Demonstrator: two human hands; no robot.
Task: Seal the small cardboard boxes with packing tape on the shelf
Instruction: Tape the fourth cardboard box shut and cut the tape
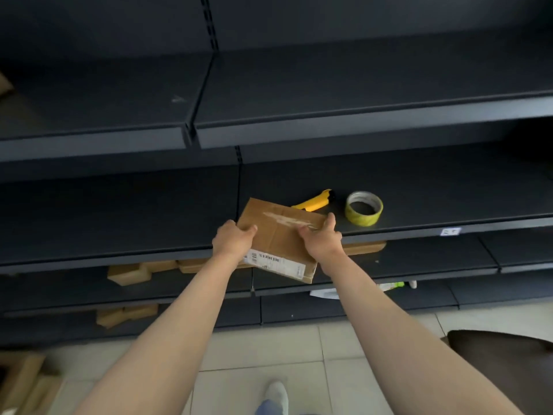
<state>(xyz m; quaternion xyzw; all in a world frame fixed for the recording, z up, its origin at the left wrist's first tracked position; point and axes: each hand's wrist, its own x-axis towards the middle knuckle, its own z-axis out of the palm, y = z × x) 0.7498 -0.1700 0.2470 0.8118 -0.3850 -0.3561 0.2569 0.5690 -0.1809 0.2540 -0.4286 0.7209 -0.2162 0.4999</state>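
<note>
- The box (276, 235) is lying flat and skewed at the near edge of the dark shelf (119, 211). Its far part is resting on the shelf and its near corner is hanging over the edge.
- It is showing plain brown card with a crease running across the top and a scuffed, whitish streak near the far side. A white label (275, 263) with a barcode is sitting along its near edge.
- The tape (363, 208), a yellowish roll, is lying flat on the same shelf, to the right of the box and apart from it.
- A yellow knife (314, 200) is lying just beyond the box's far right corner, between box and tape. Whether it is touching the box cannot be told.
- More cartons (128, 274) are sitting on the lower shelves, left of the arms, and a shoe (276, 395) is standing on the tiled floor (260, 348).
- Nothing is lying on top of the box besides the hands.
- The left hand (233, 238) is gripping the box's left edge, fingers curled round it.
- The right hand (321, 239) is gripping the right edge, fingers bent onto the top and thumb pointing up by the far right corner.
</note>
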